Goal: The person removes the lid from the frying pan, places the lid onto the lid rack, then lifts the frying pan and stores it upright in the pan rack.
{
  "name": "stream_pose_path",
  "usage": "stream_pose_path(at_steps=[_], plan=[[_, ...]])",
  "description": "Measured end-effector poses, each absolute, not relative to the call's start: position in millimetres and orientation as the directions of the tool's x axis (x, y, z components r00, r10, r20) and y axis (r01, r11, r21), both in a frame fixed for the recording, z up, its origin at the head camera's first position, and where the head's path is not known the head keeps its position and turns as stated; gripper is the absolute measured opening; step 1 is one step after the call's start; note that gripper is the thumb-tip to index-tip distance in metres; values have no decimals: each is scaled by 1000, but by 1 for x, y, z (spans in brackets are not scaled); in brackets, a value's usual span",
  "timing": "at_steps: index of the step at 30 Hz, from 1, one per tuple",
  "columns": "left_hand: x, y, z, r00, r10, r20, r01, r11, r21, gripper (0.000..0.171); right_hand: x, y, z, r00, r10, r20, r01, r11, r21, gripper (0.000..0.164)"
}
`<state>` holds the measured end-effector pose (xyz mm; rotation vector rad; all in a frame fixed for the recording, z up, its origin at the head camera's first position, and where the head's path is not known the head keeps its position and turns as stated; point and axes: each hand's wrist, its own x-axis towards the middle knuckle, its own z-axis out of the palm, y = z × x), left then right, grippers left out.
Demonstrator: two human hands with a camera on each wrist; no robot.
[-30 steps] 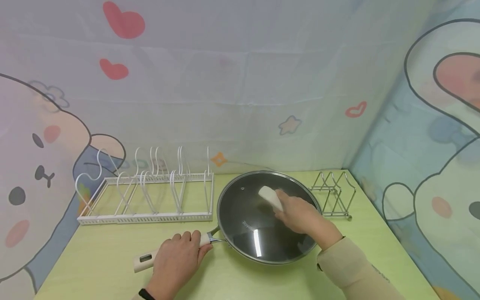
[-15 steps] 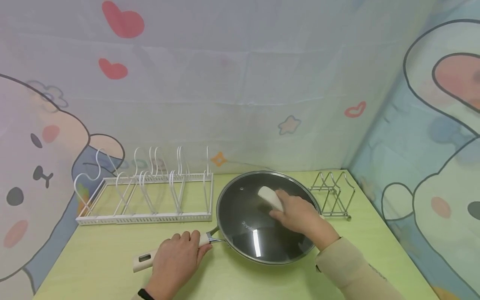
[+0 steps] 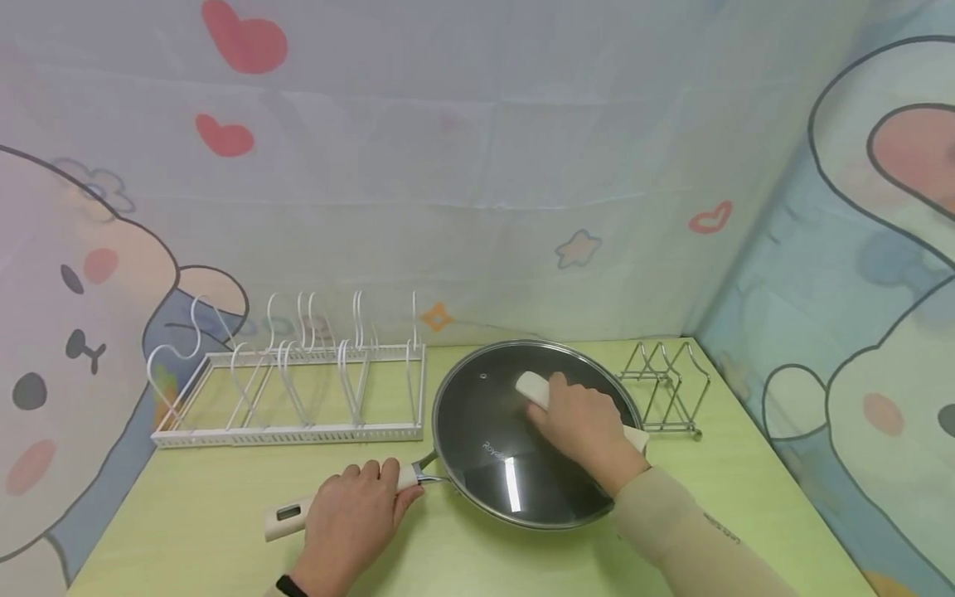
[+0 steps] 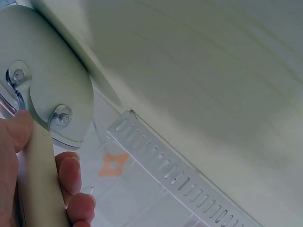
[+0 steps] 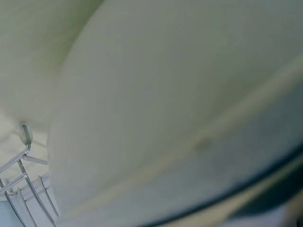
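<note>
A wok with a cream outer wall (image 4: 57,85) stands on the table under a dark glass lid (image 3: 485,406). My left hand (image 3: 354,514) grips the wok's long cream handle (image 3: 286,516), fingers over the top and thumb near the metal bracket (image 4: 61,116). My right hand (image 3: 582,419) holds the white lid handle (image 3: 531,388), whose far end sticks out past the fingers. A short cream side handle (image 3: 637,438) shows beside the right wrist. In the right wrist view, the wok's pale wall (image 5: 142,104) fills most of the frame and the right fingers are hidden.
To the left stands a white wire rack (image 3: 291,434) with upright loops, close to the wok. A smaller metal rack (image 3: 671,429) is at the right, just behind the side handle. A printed cloth (image 3: 462,207) hangs behind the green table (image 3: 201,514).
My right hand has shifted slightly on the lid handle, its wrist moving left and down, which uncovers the side handle. The left hand, wok and lid stay nearly in place.
</note>
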<state>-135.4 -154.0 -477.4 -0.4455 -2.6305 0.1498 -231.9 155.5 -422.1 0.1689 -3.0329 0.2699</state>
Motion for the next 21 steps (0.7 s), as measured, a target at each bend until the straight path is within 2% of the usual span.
stream_pose_path(at_steps=[21], plan=[[-135, -154, -478, -833, 339, 438, 281, 940, -193, 57, -232, 158, -422, -985, -127, 117, -147, 973, -177, 36]])
